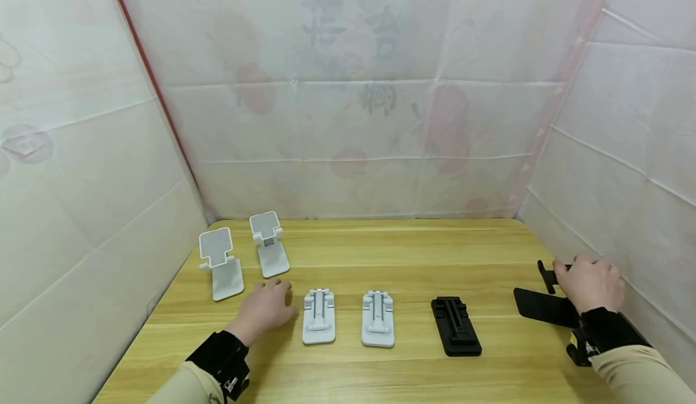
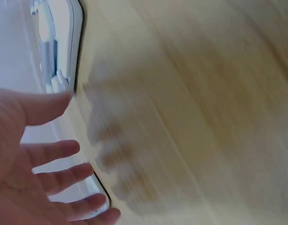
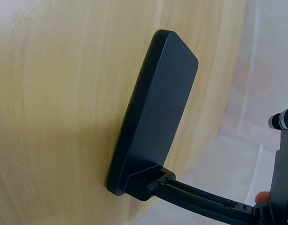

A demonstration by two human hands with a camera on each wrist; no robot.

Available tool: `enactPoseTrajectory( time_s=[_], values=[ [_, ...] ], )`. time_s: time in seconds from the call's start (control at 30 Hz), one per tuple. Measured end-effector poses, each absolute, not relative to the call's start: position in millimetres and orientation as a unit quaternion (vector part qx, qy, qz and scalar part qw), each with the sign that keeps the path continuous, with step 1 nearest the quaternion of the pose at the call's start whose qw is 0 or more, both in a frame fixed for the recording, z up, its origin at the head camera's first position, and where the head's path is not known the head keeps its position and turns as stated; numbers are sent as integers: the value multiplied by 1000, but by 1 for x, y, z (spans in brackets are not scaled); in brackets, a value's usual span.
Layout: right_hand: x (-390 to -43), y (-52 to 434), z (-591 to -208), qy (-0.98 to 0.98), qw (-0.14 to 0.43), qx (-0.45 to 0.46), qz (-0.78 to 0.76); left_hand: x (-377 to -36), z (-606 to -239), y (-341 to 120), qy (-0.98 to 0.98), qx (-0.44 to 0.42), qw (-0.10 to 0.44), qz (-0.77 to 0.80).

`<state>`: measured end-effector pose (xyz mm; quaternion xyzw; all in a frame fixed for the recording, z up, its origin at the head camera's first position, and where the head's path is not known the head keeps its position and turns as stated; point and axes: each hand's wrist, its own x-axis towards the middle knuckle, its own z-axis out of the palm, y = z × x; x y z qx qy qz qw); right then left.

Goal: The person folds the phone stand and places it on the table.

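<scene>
The left hand (image 1: 264, 308), nearest the camera at the bottom of the head view, lies low over the wooden table (image 1: 413, 247) with its fingers straight and loosely spread, holding nothing. In the left wrist view the palm and fingers (image 2: 50, 180) fill the lower left corner, blurred, with their shadow on the wood; whether the fingertips touch the table cannot be told. Just beside this hand lies a folded white stand (image 1: 319, 316); its edge shows at the top left of the left wrist view, cut off by the frame.

The right hand (image 1: 589, 283) is at the table's right edge, close to the sheeted wall, fingers curled around the raised arm of an unfolded black stand (image 1: 544, 307). The hand hides most of that arm; only a small black tip pokes out to its left. In the right wrist view the stand's flat base (image 3: 155, 112) rests on the wood, the hinge and arm run toward the lower right, and only a fingertip (image 3: 262, 198) shows at the frame's edge.

Between the hands lie a second folded white stand (image 1: 377, 319) and a folded black stand (image 1: 455, 326). Behind the left hand two opened white stands (image 1: 220, 263) (image 1: 269, 244) stand upright near the left wall.
</scene>
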<state>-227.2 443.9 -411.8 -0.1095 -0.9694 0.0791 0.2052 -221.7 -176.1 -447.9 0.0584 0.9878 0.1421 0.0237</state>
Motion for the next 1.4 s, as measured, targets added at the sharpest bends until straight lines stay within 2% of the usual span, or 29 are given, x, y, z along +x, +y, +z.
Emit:
enactPoseTrajectory(
  time_s=[0.33, 0.63, 0.77, 1.0, 1.2, 1.4],
  values=[
    [-236, 446, -409, -983, 137, -55, 110, -223, -448, -181, 986, 83, 79, 120],
    [-269, 406, -404, -973, 127, 152, 116, -223, -442, -180, 981, 106, 98, 127],
    [-275, 395, -401, -969, 106, 188, 124, -223, -442, -183, 980, 115, 98, 130],
    [-272, 406, -382, -968, 20, 132, 213, -225, -442, -187, 982, 110, 99, 118],
    [-258, 427, -359, -981, -33, 54, 185, -224, -438, -186, 982, 106, 106, 118],
    [-253, 432, -356, -958, -153, 10, 241, -223, -437, -188, 982, 106, 104, 116]
  ],
)
